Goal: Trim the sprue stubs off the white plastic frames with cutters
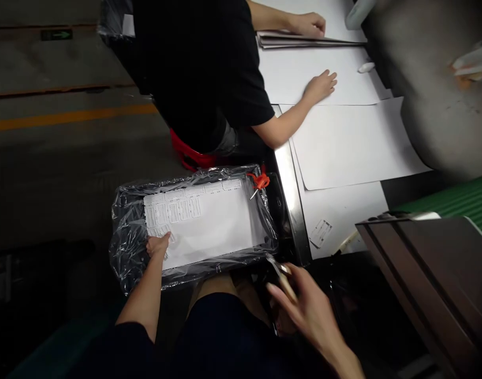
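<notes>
A dark bin lined with clear plastic [134, 263] stands in front of me. Inside it lies a white sheet [217, 226], with rows of small white flat pieces [178, 210] along its far and left sides. My left hand [158, 246] is at the sheet's left edge, fingers bent over some of these pieces; what it grips, if anything, is hidden. My right hand [304, 300], right of the bin's near corner, is closed around a tool [285, 284] with a metal end and a light handle. Red-handled scissors [260, 181] rest at the bin's far right corner.
Across the bin, a person in black [201, 68] leans over a table with large white sheets [343, 142], both hands on them. A small label [320, 233] lies at the table's near part. Brown panels [426, 279] stand at the right. Something red [189, 152] is behind the bin.
</notes>
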A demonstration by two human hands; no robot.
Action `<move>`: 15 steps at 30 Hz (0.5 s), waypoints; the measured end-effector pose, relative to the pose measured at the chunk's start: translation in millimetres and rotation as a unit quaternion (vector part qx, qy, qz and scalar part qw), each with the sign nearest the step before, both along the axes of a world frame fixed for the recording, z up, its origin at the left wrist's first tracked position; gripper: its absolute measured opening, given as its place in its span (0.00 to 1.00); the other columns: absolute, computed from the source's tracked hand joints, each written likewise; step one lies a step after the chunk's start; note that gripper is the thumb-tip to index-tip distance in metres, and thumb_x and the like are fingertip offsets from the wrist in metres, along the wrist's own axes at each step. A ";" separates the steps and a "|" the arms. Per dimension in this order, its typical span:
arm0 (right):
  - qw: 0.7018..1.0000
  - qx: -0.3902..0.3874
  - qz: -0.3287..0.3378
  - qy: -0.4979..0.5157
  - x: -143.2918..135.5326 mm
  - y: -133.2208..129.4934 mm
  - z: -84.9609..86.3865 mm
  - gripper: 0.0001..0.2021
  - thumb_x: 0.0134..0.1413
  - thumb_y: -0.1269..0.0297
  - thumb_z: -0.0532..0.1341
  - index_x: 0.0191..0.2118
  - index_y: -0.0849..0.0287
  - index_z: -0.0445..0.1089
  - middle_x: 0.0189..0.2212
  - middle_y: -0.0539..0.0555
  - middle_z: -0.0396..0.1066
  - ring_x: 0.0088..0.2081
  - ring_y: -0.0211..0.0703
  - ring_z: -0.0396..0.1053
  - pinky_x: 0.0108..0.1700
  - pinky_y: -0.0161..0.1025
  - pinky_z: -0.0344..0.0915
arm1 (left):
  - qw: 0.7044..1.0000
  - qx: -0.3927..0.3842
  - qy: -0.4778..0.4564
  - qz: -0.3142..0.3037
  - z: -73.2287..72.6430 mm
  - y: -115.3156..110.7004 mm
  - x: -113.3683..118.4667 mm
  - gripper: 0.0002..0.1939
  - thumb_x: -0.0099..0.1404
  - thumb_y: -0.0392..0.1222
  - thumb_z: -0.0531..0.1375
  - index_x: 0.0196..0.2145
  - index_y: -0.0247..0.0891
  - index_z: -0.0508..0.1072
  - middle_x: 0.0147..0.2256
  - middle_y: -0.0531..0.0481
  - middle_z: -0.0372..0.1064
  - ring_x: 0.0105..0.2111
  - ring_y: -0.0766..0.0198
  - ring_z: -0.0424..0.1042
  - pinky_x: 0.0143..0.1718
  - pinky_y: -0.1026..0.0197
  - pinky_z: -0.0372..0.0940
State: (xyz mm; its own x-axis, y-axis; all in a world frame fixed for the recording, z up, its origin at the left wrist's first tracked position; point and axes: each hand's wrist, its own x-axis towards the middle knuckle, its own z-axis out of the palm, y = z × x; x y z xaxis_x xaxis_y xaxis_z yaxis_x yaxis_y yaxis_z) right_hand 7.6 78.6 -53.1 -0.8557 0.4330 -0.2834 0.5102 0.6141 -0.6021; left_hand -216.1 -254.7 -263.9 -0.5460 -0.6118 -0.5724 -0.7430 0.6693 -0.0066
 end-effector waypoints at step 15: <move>0.937 0.034 0.339 -0.078 -186.5 -130.8 -211.4 0.20 0.58 0.58 0.56 0.52 0.63 0.60 0.54 0.64 0.58 0.53 0.51 0.56 0.52 0.46 0.57 | 0.994 0.084 0.039 -0.060 -20.2 -20.8 -0.9 0.22 0.53 0.49 0.65 0.41 0.32 0.69 0.41 0.40 0.69 0.44 0.51 0.67 0.45 0.49 0.61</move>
State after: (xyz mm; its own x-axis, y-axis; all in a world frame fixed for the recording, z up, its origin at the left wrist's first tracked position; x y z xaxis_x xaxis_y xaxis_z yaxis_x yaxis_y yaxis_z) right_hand -178.9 -52.2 -264.4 -0.8912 -0.1744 -0.4188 0.0665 0.8630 -0.5009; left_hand -217.0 -275.5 -284.1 -0.6563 -0.4391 -0.6135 -0.6516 0.7398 0.1676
